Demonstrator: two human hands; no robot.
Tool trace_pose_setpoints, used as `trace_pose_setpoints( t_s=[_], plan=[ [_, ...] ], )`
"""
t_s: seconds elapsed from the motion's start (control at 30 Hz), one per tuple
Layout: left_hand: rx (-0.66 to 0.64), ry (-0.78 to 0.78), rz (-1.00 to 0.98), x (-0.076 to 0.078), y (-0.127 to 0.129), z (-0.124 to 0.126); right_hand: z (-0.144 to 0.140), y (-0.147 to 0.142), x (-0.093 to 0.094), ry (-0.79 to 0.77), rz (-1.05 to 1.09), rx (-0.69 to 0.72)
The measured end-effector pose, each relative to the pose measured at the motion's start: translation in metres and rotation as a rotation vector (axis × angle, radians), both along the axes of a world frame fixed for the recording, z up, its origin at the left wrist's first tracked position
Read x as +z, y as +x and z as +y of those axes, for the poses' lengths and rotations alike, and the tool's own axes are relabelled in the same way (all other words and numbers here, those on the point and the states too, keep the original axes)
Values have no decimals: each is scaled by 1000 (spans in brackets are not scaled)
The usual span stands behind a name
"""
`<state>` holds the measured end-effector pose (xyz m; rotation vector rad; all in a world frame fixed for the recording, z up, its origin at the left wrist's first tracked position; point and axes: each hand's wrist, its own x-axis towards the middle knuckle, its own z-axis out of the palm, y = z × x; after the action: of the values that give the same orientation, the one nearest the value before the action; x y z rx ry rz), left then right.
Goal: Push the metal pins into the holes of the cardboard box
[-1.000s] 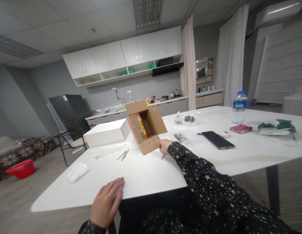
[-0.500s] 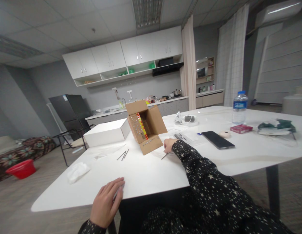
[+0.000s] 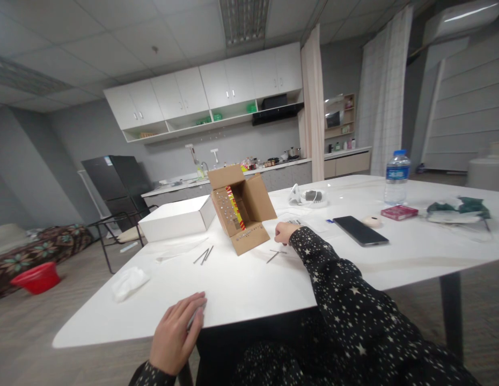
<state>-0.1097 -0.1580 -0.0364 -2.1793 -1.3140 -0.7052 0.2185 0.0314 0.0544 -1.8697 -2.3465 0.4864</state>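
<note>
My right hand (image 3: pixel 287 234) is closed, its fingers curled down over the table to the right of the open cardboard box (image 3: pixel 249 236); whatever its fingertips hold is hidden. Just below it, two thin metal nails (image 3: pixel 273 257) lie crossed on the tabletop. My left hand (image 3: pixel 177 329) rests at the table's front edge, fingers stretched out and lying on the edge, with the thumb below. Three more long nails (image 3: pixel 205 255) lie together left of the box. The box sits tilted with its flaps spread, and small shiny dots cover its side and front flap.
A white box (image 3: pixel 177 217) stands behind the nails, and a crumpled tissue (image 3: pixel 129 283) lies at the left. To the right are a black phone (image 3: pixel 360 230), a water bottle (image 3: pixel 396 179), a pink packet (image 3: pixel 399 213) and a white cabled device (image 3: pixel 313 197) on the white table (image 3: pixel 249 295).
My right hand has shifted slightly right and up, away from the nails, so both crossed nails now show. My left hand and the box stay where they were.
</note>
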Motion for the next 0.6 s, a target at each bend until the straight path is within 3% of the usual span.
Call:
trace_pose_setpoints(
  t_s=[0.17, 0.37, 0.6],
  plan=[
    [2, 1, 7, 0, -1, -1, 8, 5, -2, -8, -19, -20],
    [-2, -2, -3, 0, -1, 0, 6, 5, -3, -153, -46, -7],
    [5, 10, 9, 1, -1, -1, 10, 2, -10, -106, 51, 4]
  ],
)
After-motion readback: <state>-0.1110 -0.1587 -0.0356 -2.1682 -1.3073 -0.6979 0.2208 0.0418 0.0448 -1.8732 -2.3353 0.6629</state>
